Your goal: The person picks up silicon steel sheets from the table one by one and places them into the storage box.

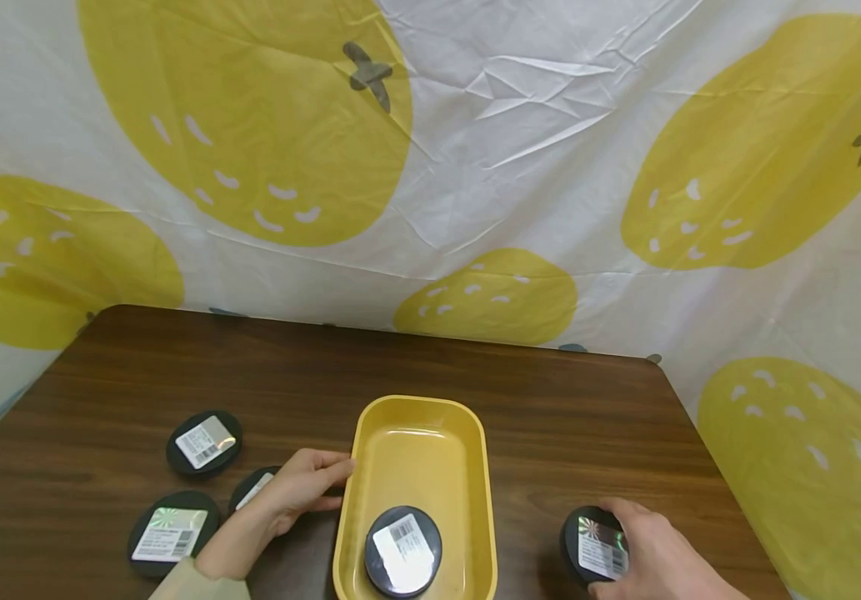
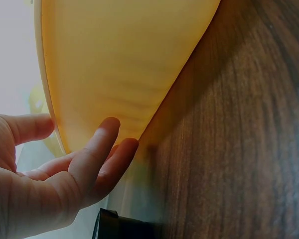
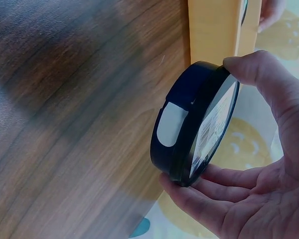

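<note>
My right hand [image 1: 651, 546] grips a black round container [image 1: 597, 546] with a white and holographic label, right of the tray. In the right wrist view, thumb and fingers hold the edges of this black round container [image 3: 197, 124], which is tilted in that view. My left hand [image 1: 302, 487] rests against the left side of a yellow rectangular tray [image 1: 352, 500]. In the left wrist view, the fingers [image 2: 97, 144] touch the tray's outer wall and the thumb is at its rim. Another black round container [image 1: 403, 552], label up, lies inside the tray's near end.
Left of the tray lie more labelled black round containers: one farther back [image 1: 205, 443], one nearer [image 1: 173, 533], and one [image 1: 252, 485] partly hidden behind my left wrist. A dark wood table [image 1: 550, 408] carries everything. Behind it hangs a white cloth [image 1: 520, 167] with yellow fruit prints.
</note>
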`<action>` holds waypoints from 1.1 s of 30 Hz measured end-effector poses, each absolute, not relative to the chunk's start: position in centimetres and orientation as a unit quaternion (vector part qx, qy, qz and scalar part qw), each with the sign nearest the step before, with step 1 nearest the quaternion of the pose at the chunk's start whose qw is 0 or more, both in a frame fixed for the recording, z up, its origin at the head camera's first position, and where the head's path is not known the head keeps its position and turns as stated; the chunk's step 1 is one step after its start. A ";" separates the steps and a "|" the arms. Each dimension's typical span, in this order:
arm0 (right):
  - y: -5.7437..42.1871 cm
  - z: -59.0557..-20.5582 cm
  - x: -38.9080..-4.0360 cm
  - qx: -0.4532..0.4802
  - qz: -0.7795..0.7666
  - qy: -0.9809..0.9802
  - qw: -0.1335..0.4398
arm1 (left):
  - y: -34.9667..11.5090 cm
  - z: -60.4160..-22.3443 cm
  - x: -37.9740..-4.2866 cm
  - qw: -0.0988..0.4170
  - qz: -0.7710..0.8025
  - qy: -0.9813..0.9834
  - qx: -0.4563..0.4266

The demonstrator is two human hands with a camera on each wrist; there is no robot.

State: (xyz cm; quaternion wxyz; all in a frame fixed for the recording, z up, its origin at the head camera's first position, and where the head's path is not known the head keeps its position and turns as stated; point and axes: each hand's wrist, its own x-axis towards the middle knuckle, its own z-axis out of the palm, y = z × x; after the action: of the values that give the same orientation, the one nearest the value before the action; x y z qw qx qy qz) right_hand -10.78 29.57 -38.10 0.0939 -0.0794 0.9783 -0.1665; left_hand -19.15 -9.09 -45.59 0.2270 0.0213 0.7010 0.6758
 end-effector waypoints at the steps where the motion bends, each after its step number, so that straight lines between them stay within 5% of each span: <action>1: 29.6 -38.1 -10.8 -0.091 -0.164 0.979 0.085 | -9.1 -45.6 -19.1 0.227 0.676 0.700 0.022; 13: 28.7 -37.0 -11.6 -0.099 -0.162 0.976 0.102 | -9.1 -45.5 -19.1 0.229 0.676 0.700 0.021; 33: 25.9 -36.6 -12.8 -0.175 -0.159 0.971 0.044 | -9.2 -45.5 -19.1 0.226 0.680 0.697 0.021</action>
State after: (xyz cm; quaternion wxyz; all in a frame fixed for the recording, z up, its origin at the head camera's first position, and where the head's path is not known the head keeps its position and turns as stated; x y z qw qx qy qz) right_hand -12.75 25.94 -36.56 0.0441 -0.1751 0.9706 -0.1590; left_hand -19.09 -9.16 -45.52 0.2258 0.0214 0.6974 0.6798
